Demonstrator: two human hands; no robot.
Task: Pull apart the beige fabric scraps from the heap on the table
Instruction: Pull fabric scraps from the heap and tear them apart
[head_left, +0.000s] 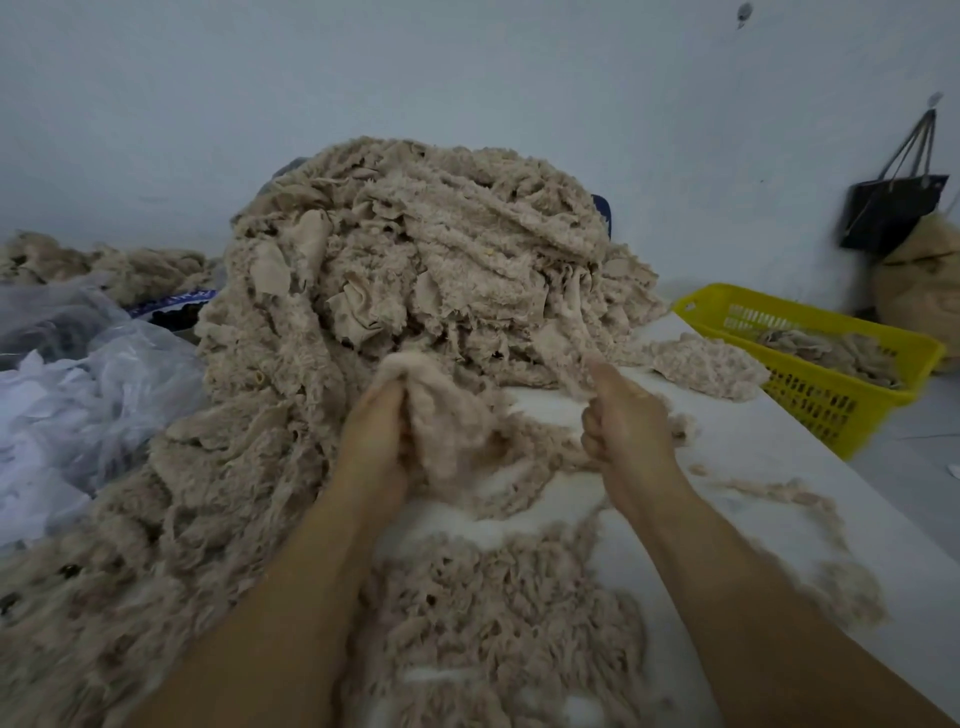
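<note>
Heap: the beige fabric scraps sit as a tall, tangled mound in the middle of the table, spilling down to its near left edge.
Piece in hand: a fluffy clump at the front foot of the heap. A strip runs from the heap's right side down to the other hand.
Left hand: the left hand has its fingers curled round the clump, gripping it.
Right hand: the right hand is clenched on the strip's lower end, thumb up. The picture is blurred here, so I cannot tell how taut the strip is.
Done so far: loosened scraps lie spread thin between the forearms, and a small flat pile lies just right of the heap. A yellow basket at the table's far right holds a shallow layer of scraps.
Left to do: by my judgement most of it, since the mound far outweighs what lies separated.
Surroundings: clear plastic bags lie to the left, with another beige pile behind them. A black bag hangs on the wall at right.
</note>
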